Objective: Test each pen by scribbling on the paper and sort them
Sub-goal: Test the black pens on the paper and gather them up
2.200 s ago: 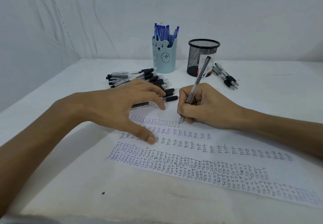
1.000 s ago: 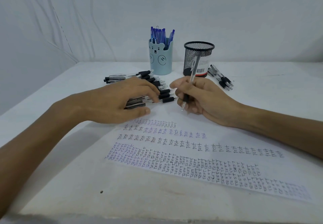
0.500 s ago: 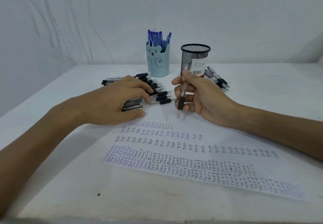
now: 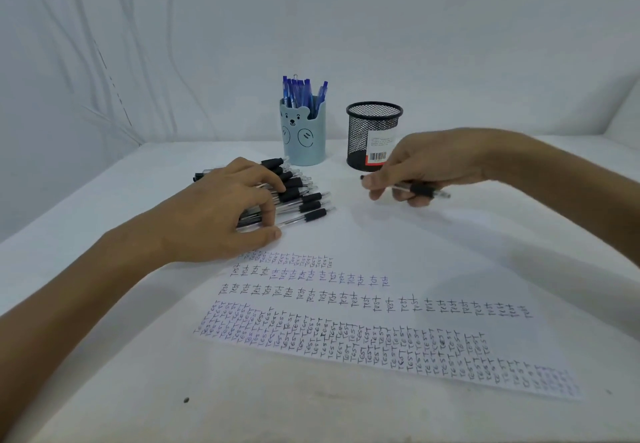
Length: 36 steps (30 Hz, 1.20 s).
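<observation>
A white paper (image 4: 415,255) covered in rows of handwritten "test" lies on the table. My right hand (image 4: 426,162) holds a clear pen with a black grip (image 4: 420,190) lying sideways above the paper, just in front of the black mesh cup (image 4: 372,131). My left hand (image 4: 221,214) rests with curled fingers on a pile of black-grip pens (image 4: 301,200) at the paper's upper left corner. I cannot tell whether it grips one. A light blue bear cup (image 4: 304,138) holds several blue pens.
The white table (image 4: 104,356) meets a white wall behind the cups. The black-grip pens that lay right of the mesh cup are hidden behind my right hand. A small dark speck (image 4: 186,400) sits near the front edge.
My right hand lifted the pen off the paper, turned it from upright to sideways and moved right toward the mesh cup. My left hand slid from the paper onto the pen pile.
</observation>
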Tool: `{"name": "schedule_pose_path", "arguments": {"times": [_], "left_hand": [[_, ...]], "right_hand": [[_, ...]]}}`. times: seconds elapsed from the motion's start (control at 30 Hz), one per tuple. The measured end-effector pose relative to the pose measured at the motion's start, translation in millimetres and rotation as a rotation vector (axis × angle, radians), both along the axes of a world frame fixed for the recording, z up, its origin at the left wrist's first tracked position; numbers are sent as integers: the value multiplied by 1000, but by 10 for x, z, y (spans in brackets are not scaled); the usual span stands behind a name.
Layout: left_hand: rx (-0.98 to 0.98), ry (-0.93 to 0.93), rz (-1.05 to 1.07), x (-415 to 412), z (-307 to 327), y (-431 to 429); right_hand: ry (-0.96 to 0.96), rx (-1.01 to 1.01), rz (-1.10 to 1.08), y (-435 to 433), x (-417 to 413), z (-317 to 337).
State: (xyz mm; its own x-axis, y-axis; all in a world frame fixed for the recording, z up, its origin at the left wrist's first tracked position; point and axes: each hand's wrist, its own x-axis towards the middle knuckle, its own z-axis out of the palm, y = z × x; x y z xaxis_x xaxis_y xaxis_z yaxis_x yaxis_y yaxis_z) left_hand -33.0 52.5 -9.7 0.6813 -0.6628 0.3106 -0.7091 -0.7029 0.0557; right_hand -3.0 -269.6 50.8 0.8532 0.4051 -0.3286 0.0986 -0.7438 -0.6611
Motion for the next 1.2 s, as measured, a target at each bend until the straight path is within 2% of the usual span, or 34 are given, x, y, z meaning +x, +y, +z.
{"name": "schedule_pose_path", "arguments": {"times": [0.17, 0.23, 0.4, 0.63, 0.97, 1.03, 1.1, 1.2], "left_hand": [[-8, 29, -14, -14, 9, -2], [-6, 34, -18, -13, 8, 2], [-10, 38, -30, 8, -8, 11], [-25, 56, -24, 12, -13, 24], [-27, 21, -4, -12, 19, -4], [-62, -14, 6, -24, 49, -20], [-124, -47, 11, -38, 81, -44], [-242, -74, 25, -72, 99, -84]], "right_hand": [[-337, -347, -182, -325, 294, 21], [-427, -423, -246, -446, 422, -11], [-615, -441, -406, -677, 741, -150], [-636, -483, -478, -718, 962, -520], [-676, -541, -506, -599, 861, -520], [-809, -570, -508, -538, 766, -486], [-1021, -562, -468, -424, 652, -435], [-1228, -372, -296, -144, 433, -367]]}}
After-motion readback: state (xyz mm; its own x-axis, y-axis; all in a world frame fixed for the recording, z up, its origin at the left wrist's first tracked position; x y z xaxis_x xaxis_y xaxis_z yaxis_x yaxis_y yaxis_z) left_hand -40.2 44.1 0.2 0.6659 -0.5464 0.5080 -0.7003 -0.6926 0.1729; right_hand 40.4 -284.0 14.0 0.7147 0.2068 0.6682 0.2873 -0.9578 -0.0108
